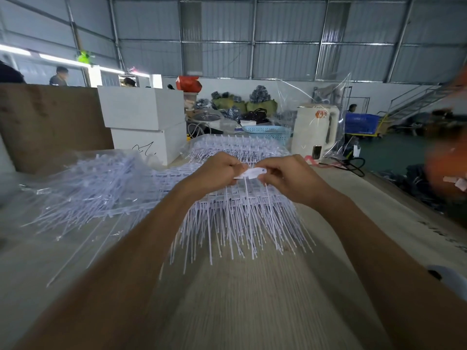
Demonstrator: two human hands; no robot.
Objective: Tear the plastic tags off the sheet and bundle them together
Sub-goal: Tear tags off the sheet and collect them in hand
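hands are raised together above a pale wood-grain tabletop point(227, 299). a small flat white plastic tag head point(252, 172) is pinched between them: the left hand point(214, 173) is curled around one end and the right hand point(288, 178) is closed on the other, thumbs and fingertips nearly meeting. thin translucent white stems point(242, 223) are seen hanging below the hands in a dense fan, their tips reaching down to the table. whether these stems are all gripped or partly still joined to a sheet cannot be told, as the area is blurred.

a stack of translucent white moulded tag sheets point(237, 147) is laid just behind the hands, and a loose heap of long clear plastic strands point(88, 188) is spread to the left. white rectangular boxes point(144, 117) and a white plastic jug with a handle point(316, 127) are set further back.

the tags are judged to be very light, springy and slick. the stems are likely to bend and splay rather than snap, so a grip at the flat heads, close to the joint with the runner, is advised; a short twist there should part them cleanly. for bundling, the heads should be aligned and held tightly, since loose stems are liable to slide out.
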